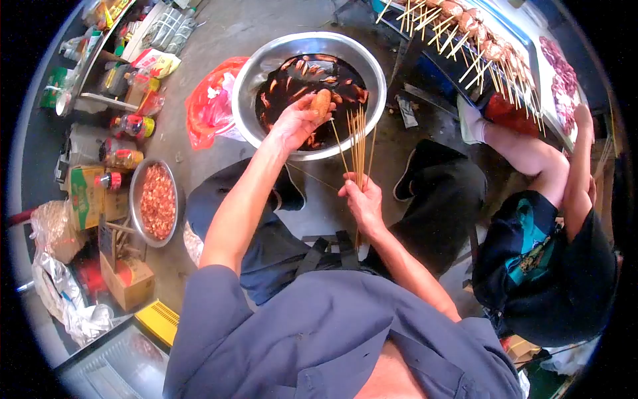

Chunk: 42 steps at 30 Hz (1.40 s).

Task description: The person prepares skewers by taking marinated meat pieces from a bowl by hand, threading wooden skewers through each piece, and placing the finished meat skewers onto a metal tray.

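Observation:
A wide metal basin [242,100] in front of me holds dark liquid with pieces of food in it. Over the basin's near part, my left hand [297,121] grips a brownish piece of food [321,104] in its fingertips. My right hand [363,199] is closed round a bundle of thin wooden skewers [359,143], just outside the basin's near rim. The skewers point up and away from me, their far ends over the basin. One skewer leans left of the bundle, its tip close beneath the food piece; whether they touch is unclear.
Left of the basin lies a red plastic bag [214,103]. A bowl of chopped meat [158,203] stands on the floor at left, near bottles [133,126] and boxes [126,279]. At right, a person [551,266] sits beside a table with skewered food [465,23] and raw meat [559,80].

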Available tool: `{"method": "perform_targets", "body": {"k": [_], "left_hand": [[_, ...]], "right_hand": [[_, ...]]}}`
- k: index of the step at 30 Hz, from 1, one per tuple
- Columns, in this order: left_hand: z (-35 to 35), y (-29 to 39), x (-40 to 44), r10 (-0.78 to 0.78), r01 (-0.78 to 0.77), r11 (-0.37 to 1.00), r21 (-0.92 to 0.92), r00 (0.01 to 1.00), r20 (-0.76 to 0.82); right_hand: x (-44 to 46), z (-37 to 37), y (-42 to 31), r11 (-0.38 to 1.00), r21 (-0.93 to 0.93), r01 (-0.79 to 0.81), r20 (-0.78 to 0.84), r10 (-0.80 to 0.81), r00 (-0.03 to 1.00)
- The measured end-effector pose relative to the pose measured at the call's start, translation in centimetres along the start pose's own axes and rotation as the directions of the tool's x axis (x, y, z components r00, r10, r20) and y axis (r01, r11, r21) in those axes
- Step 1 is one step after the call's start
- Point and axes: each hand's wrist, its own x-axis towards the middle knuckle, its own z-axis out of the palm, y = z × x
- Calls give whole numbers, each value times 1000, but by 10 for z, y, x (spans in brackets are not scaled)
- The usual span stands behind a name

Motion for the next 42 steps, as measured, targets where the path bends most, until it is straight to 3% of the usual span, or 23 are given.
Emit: {"method": "perform_targets", "body": {"k": [6, 16, 22, 27, 42], "left_hand": [[24, -4, -9, -54, 59, 981, -186, 998, 35], [29, -13, -9, 33, -41, 978, -205, 999, -42], [32, -22, -10, 85, -105, 981, -164, 989, -124], [32, -28, -11, 30, -43, 990, -135, 995, -100], [48, -34, -16, -16, 30, 998, 48, 959, -282]], "right_hand": [[2, 0, -3, 997, -57, 56, -1, -56, 998], [3, 0, 3, 994, -86, 74, 2, -74, 997], [2, 1, 2, 997, -62, 56, 19, -54, 998], [1, 3, -3, 999, -41, 24, 9, -23, 1000], [9, 20, -8, 998, 56, -10, -76, 14, 997]]}}
